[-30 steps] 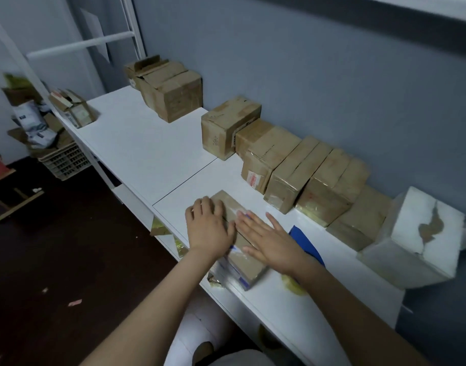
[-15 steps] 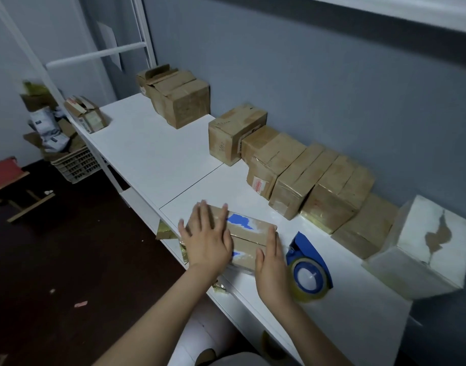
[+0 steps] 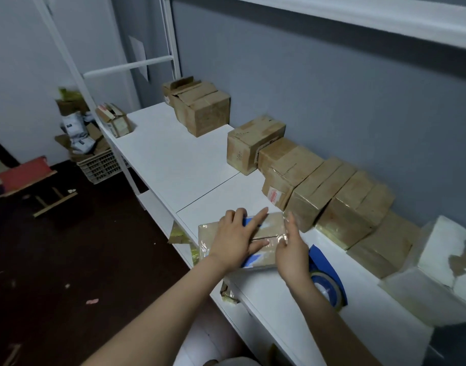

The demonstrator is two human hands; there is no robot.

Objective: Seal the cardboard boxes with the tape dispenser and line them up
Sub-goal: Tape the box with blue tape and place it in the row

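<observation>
Near the front edge of the white desk point(image 3: 171, 159) lies a flat brown cardboard box with blue patches and glossy clear tape point(image 3: 270, 225). The left hand point(image 3: 233, 243) rests flat on its top, fingers straight and spread, grasping nothing. The right hand point(image 3: 292, 250) stands against the box's right end, fingers straight, likewise released. Just right of it sits a blue tape dispenser with a clear roll point(image 3: 328, 285). Along the back edge, taped brown cardboard boxes point(image 3: 319, 191) stand touching in a row.

White table point(image 3: 173, 162): cardboard boxes point(image 3: 321, 191) along wall, tape dispenser point(image 3: 328, 285) + flat box point(image 3: 272, 225) nr front.
</observation>
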